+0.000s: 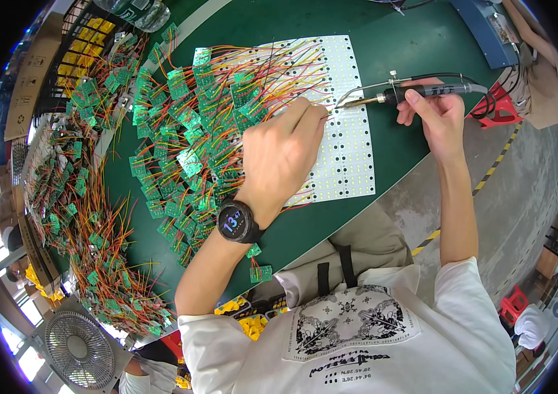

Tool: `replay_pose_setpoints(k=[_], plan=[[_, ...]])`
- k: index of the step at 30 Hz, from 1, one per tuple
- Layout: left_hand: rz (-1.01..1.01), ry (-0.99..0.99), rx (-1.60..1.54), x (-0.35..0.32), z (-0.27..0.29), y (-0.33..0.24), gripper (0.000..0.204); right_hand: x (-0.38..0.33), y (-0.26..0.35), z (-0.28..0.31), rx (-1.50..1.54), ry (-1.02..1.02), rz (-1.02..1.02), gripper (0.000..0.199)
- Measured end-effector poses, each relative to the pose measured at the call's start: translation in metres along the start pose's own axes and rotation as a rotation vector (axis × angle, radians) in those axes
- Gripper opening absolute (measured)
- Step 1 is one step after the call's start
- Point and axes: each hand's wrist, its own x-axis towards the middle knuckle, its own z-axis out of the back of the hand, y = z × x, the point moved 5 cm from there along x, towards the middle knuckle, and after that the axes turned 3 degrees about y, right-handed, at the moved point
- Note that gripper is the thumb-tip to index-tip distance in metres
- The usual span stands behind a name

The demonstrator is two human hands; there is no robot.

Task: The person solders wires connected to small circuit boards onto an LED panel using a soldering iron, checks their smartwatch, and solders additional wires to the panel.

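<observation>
L hand, smartwatch on wrist, lies knuckles-up on the white LED panel, fingers narrow & pinched together at the panel's 9 o'clock edge where red/orange wires come in; can't tell what they pinch. R hand at 3 o'clock of L, fingers wrapped round soldering iron, tip aimed toward 9, just beside L fingertips. Green mat under panel; small green circuit boards heaped at 9–10 o'clock, fan at 7.
</observation>
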Motion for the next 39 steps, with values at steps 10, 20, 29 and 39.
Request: replay_pose_setpoints(k=[10, 20, 29, 39], plan=[[-0.003, -0.001, 0.004, -0.001, -0.002, 0.001, 0.006, -0.001, 0.0, 0.0, 0.003, -0.006, 0.004, 0.025], [-0.015, -0.025, 0.018, 0.001, -0.001, 0.0, 0.007, 0.0, -0.002, 0.006, 0.072, -0.042, 0.009, 0.024], [-0.042, 0.074, -0.011, -0.002, 0.0, 0.0, 0.01, 0.007, -0.004, 0.012, 0.243, -0.035, -0.115, 0.025], [-0.052, 0.023, -0.104, 0.001, 0.009, -0.006, 0.016, 0.007, -0.003, 0.013, 0.215, -0.017, -0.08, 0.026]])
